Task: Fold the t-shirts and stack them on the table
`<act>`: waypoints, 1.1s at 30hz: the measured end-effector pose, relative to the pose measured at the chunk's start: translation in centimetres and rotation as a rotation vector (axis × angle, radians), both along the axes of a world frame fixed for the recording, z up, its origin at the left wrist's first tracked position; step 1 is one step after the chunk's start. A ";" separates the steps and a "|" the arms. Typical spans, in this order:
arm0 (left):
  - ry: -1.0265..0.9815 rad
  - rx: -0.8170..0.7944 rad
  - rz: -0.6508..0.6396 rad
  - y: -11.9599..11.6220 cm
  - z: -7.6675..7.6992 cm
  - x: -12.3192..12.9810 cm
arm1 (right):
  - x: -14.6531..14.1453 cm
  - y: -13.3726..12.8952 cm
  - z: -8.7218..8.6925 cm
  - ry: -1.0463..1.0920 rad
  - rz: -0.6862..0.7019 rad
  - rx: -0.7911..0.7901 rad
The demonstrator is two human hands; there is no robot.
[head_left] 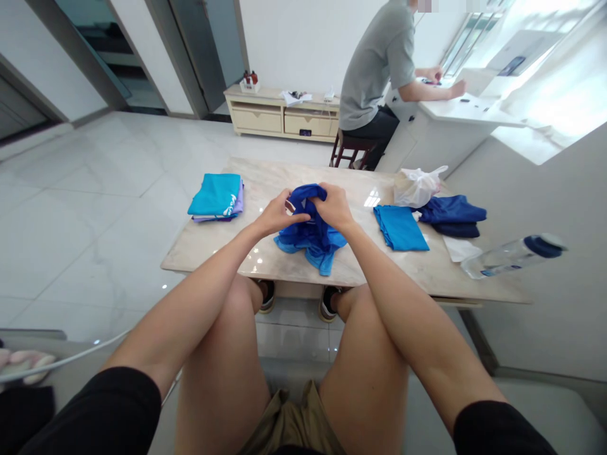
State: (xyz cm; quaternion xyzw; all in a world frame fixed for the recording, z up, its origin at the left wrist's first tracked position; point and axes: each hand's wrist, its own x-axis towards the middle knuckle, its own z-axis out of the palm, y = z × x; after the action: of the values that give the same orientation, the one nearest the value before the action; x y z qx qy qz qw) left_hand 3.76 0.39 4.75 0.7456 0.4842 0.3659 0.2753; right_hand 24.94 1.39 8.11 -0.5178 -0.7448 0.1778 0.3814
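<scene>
Inward angled: left hand (277,213), right hand (336,205) gripping garment (323,242).

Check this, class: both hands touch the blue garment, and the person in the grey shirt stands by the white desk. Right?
Not quite: the head view shows the person in the grey shirt sitting on a dark stool by the white desk, not standing. The left hand and right hand do touch the blue garment.
</scene>
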 end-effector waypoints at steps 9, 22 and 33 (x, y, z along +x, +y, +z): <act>0.361 -0.045 -0.102 0.9 -2.2 0.1 | 1.4 0.4 0.0 0.523 -0.053 0.070; -0.361 -0.036 0.354 2.1 -0.4 -3.5 | 9.0 0.8 -1.2 0.251 -0.394 0.133; -0.102 0.029 0.393 1.2 -1.0 -6.7 | 10.4 0.2 -1.4 0.068 -0.491 0.069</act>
State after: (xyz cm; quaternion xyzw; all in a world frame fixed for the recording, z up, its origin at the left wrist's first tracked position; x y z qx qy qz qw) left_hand -2.95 1.63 3.73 0.6211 0.6006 0.4567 0.2119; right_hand 35.30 1.60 6.69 -0.6635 -0.5891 0.0718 0.4556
